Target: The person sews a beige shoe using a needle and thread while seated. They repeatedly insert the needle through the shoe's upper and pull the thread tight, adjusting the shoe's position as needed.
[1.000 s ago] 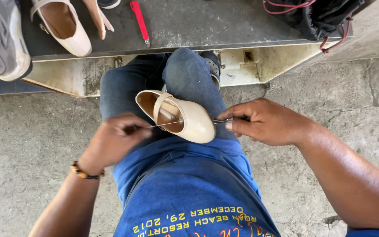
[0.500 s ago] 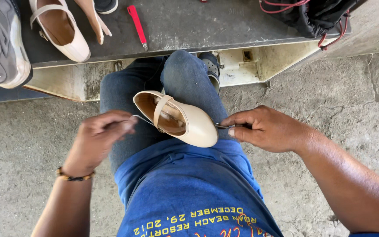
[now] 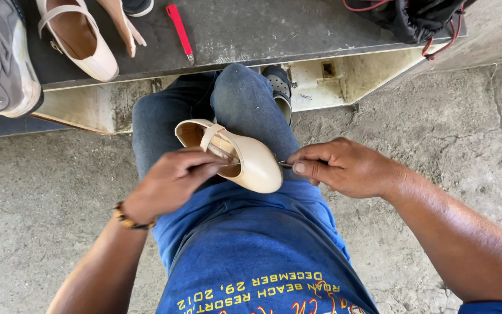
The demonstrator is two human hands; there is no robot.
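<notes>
On the person's jeans-clad lap lay a cream strapped shoe [image 3: 245, 157], toe toward the body. Just left of that shoe, the left hand [image 3: 172, 180] curled shut at its opening, fingertips pinching something too small to make out, while just right of the toe the right hand [image 3: 341, 168] pinched a thin metal needle [image 3: 286, 164]. Beyond the shoe, a dark bench [image 3: 251, 35] held a matching shoe [image 3: 76, 38] and a red tool [image 3: 179, 29].

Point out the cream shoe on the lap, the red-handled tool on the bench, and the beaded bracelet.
cream shoe [image 3: 260, 166], head view, on its toe cap.
red-handled tool [image 3: 178, 26], head view, on the red handle.
beaded bracelet [image 3: 128, 219], head view, on beads at the left wrist.
</notes>
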